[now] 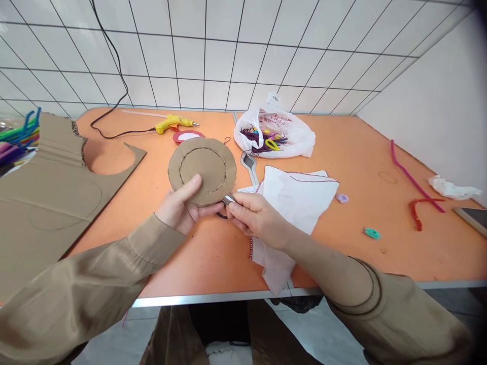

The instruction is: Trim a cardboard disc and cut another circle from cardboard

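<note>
Here, I see the cardboard disc [207, 170] above the worktop [198, 263], left of the white cloth [292, 197]. Left hand [184, 205]: thumb and fingers pinching its near edge. Right hand [253, 215]: closed around a small metal tool [229, 199], touching the rim. Glue gun [171, 123]: far left.

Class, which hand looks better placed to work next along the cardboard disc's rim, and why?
Probably the right: the right hand grips the metal tool near the lower rim, while the left hand supports the cardboard disc.
</note>
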`<state>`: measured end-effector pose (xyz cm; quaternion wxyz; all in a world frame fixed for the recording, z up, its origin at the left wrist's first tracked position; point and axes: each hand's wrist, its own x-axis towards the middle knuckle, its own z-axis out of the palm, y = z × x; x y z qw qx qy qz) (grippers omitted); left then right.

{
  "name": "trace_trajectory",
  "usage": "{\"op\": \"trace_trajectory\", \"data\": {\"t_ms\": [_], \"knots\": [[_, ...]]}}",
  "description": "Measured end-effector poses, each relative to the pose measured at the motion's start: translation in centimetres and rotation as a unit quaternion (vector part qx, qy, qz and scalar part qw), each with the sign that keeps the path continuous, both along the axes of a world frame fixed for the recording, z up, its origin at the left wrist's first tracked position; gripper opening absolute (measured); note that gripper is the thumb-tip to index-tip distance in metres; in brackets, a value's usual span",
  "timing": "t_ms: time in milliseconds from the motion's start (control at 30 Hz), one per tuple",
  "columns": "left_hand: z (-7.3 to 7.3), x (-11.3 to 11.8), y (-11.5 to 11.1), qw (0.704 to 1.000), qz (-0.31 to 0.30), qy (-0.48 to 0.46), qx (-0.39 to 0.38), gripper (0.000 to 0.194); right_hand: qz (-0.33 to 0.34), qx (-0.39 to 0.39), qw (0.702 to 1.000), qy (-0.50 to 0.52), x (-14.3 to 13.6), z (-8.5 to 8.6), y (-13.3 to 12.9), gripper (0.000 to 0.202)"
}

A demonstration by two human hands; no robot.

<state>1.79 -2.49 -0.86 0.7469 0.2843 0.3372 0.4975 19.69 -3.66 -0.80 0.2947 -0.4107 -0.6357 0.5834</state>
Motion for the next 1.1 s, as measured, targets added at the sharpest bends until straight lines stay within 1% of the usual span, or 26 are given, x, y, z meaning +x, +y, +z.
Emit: {"op": "trace_trajectory", "data": {"t_ms": [133,200,267,567,833,900,1100], "knots": [[1.0,-1.1,0.4,0.997,-0.027,0.078,0.0,0.048,0.009,-0.002,1.0,-0.019,0.3,0.2,0.2,0.02],[1.2,-1.2,0.4,0.992,-0.04,0.118,0.004,0.048,0.011,0.002,1.0,-0.019,0.4,0.2,0.2,0.02],[1.3,-1.1,0.4,0.99,-0.039,0.134,0.008,0.047,0.009,0.005,1.0,-0.016,0.6,0.1,0.2,0.02],[1.2,-0.9,0.3,0.993,-0.029,0.11,-0.008,0.033,-0.027,0.023,0.999,-0.017,0.7,0.0,0.1,0.023],[1.6,-0.7,0.1,0.994,-0.02,0.11,-0.009,0.023,-0.016,0.039,0.999,-0.028,0.8,0.2,0.0,0.023],[1.5,-0.7,0.1,0.994,-0.021,0.107,-0.007,0.024,-0.018,0.041,0.998,-0.035,0.8,0.1,0.0,0.022],[1.3,-0.7,0.2,0.993,-0.019,0.114,-0.009,0.033,-0.016,0.066,0.995,-0.066,0.6,0.2,-0.1,0.021]]}}
